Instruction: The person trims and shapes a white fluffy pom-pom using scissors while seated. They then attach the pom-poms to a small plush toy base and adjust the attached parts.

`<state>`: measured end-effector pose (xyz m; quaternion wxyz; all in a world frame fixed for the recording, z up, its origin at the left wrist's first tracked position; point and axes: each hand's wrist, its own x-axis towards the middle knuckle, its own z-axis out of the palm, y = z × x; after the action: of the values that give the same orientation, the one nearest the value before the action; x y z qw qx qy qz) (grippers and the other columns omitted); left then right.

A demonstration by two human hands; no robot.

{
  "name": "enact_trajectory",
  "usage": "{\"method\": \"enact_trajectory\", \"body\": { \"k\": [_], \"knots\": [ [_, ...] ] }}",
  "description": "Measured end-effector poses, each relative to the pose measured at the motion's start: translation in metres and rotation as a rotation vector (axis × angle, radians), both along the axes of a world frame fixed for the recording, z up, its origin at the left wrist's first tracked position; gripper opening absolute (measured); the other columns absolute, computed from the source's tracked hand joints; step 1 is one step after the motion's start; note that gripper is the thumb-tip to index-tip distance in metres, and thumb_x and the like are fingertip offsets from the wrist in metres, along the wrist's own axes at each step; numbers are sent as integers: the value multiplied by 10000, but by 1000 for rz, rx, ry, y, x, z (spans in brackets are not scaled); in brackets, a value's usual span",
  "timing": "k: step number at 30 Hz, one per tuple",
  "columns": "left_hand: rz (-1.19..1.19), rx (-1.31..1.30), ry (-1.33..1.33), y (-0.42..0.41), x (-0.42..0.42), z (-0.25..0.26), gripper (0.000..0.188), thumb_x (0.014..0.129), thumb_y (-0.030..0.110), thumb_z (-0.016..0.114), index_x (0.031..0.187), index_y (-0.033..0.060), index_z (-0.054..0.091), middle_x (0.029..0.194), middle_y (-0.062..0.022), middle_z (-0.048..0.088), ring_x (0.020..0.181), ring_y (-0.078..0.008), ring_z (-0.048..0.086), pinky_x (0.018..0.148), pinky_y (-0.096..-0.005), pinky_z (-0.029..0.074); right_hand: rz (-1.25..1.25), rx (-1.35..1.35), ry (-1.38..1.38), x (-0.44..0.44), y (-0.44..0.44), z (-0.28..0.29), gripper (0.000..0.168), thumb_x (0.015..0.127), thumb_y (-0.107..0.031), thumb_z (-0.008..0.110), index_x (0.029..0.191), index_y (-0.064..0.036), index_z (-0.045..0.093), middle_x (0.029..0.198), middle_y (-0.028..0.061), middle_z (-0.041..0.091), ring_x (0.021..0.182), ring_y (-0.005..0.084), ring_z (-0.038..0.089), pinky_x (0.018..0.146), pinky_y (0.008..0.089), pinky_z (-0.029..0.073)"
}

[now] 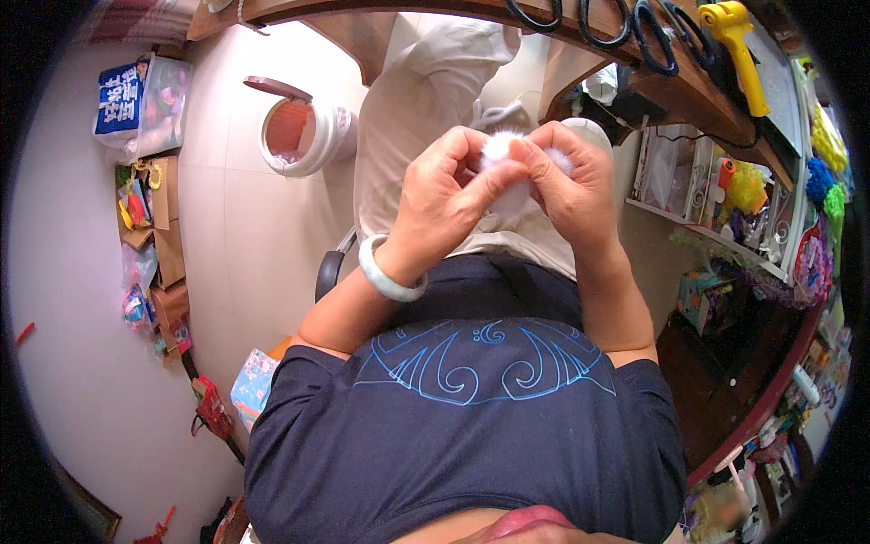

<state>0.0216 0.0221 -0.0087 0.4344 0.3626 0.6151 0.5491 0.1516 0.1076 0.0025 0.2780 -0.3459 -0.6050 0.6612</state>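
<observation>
A small fluffy white piece [499, 146], furry like a pompom, is pinched between my two hands above my lap. My left hand [448, 177], with a pale bangle [393, 275] on its wrist, grips it from the left with thumb and fingers. From the other side my right hand [574, 180] grips it, the two thumbs almost meeting on top. More white fluff [561, 161] shows by the right fingers and below the thumbs. The fingers hide much of the piece, so its full shape cannot be told.
Several scissors [654, 37] and a yellow glue gun [737, 54] hang along the wooden table edge [435, 8] ahead. A white bin [299, 139] with its lid raised stands on the floor to the left. Boxes [166, 194] line the left wall. A white shelf [714, 231] with craft materials is at right.
</observation>
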Motion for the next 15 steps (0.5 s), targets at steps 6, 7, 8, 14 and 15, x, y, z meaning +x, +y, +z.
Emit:
{"method": "enact_trajectory", "body": {
  "k": [6,7,8,14,15],
  "knots": [
    [58,64,-173,1,0,3,236,901,217,557,790,11,588,665,9,539,602,-46,455,544,-195,393,-44,-173,130,0,-5,-1,151,878,-135,586,758,-42,585,607,-64,493,534,8,412,453,178,312],
    [49,53,-285,1,-1,3,266,916,243,535,793,14,589,670,13,540,599,-45,452,546,-193,389,-57,-190,146,0,-5,-1,158,881,-141,584,756,-45,585,606,-66,490,529,6,408,449,176,308],
    [69,8,-347,2,0,2,310,935,299,490,838,19,583,700,17,540,594,-45,450,548,-189,381,-67,-184,144,0,-6,-1,159,881,-146,585,760,-44,586,606,-66,490,527,4,406,446,175,306],
    [-194,-136,-530,-4,-1,3,246,902,230,551,976,-4,549,817,-50,602,667,-101,594,585,-209,485,-87,-217,139,2,-3,-7,146,876,-154,594,786,-40,596,631,-57,519,538,2,429,449,169,314],
    [-216,-185,-584,-5,-2,5,240,895,214,561,983,-9,549,832,-61,614,683,-117,619,589,-216,504,-72,-286,173,4,1,-6,135,872,-149,598,793,-39,601,642,-53,530,545,3,436,452,171,321]
  ]
}}
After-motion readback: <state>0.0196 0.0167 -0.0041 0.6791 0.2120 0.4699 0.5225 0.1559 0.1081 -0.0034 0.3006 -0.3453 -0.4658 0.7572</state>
